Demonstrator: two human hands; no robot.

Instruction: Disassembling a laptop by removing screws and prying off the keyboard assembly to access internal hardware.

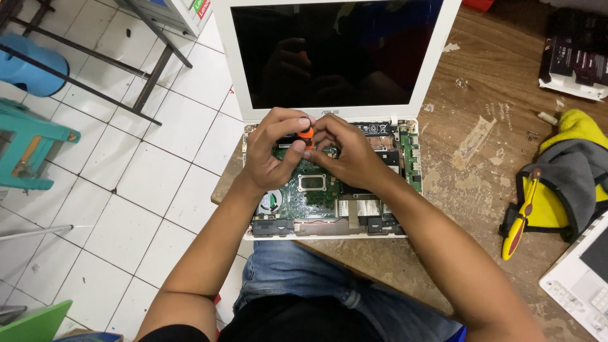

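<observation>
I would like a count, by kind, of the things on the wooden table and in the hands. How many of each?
Opened white laptops with the circuit board showing: 1
Orange-capped screwdrivers, held by left hand and right hand together: 1
Yellow-handled tools: 1
Yellow and grey cloths: 1
Other white devices, at the table's edge: 1
Dark boxes: 1
Total: 6

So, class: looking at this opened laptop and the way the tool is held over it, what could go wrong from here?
1. Both hands, left hand and right hand, pinch the orange-handled screwdriver over the bare green motherboard; a slip might scratch it.
2. The laptop overhangs the wooden table edge, above the person's lap, so it could tip.
3. Any freed screw may roll to the tiled floor.
</observation>
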